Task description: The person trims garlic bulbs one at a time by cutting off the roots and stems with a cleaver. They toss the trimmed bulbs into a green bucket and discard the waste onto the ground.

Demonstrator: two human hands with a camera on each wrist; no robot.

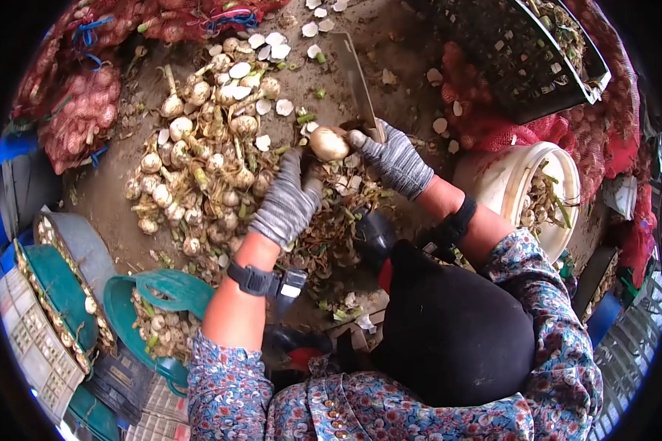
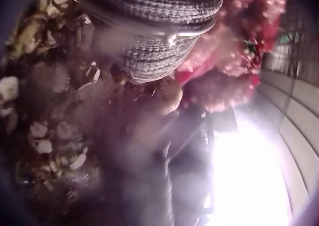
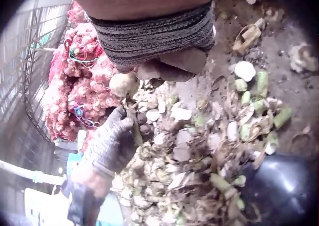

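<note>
In the head view we see one garlic bulb (image 1: 329, 143), held between the two gloved hands; the heap of garlic bulbs (image 1: 180, 131) lies to its left; the white bucket (image 1: 482, 167) stands to its right and nearer the person, and the black crate (image 1: 504, 70) farther off on that same side; the left hand (image 1: 287, 200) is close beside this bulb; the right hand (image 1: 399, 162) grips a broad-bladed knife (image 1: 357, 81), with its thumb at the bulb, while the blade points away beyond it.

In the left wrist view much is blurred; we recognise the grey knitted glove (image 2: 159, 56), but from here we cannot tell the grip.

In the right wrist view the left hand's fingers appear to close round the stem (image 3: 135, 129), just below the bulb; cut stem pieces (image 3: 261, 84) lie to the right of it.

We judge the bulb light and firm, yet its papery skin may slide or tear; the stem probably gives the surest hold, with a thumb steadying the round side.
</note>
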